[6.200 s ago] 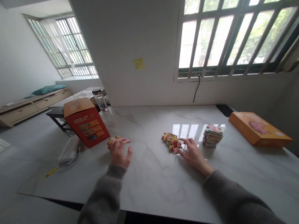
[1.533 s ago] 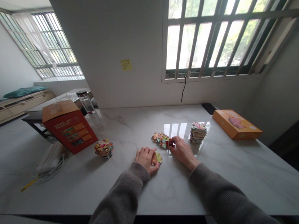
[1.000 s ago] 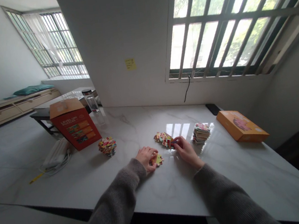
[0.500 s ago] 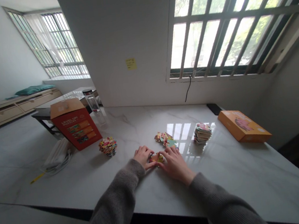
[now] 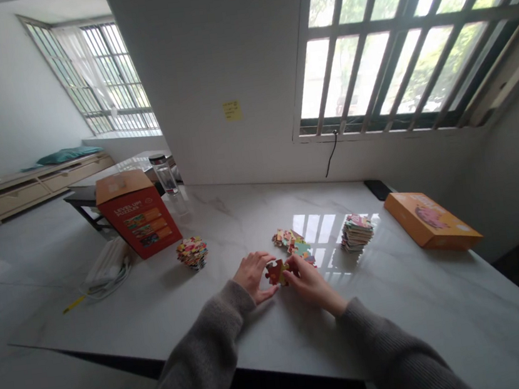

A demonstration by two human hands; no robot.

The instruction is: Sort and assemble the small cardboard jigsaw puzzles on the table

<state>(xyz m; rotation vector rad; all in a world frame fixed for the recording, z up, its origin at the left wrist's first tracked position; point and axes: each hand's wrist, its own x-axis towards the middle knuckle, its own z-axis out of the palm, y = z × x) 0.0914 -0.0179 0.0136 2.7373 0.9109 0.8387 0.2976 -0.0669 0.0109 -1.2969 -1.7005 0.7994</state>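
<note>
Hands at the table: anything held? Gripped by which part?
A red jigsaw piece, pinched at its right edge by the right hand. The left hand is beside it; whether it grips too cannot be told.

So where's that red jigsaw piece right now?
The red jigsaw piece is between the left hand and right hand in the head view, just in front of the loose pieces on the marble table.

The left sleeve (image 5: 200, 369) and the right sleeve (image 5: 395, 354) belong to a soft, fuzzy grey knit jumper, finely ribbed along the right forearm and closing in snug cuffs at the wrists, with the left hand (image 5: 252, 277) and the right hand (image 5: 311, 284) bare.
</note>
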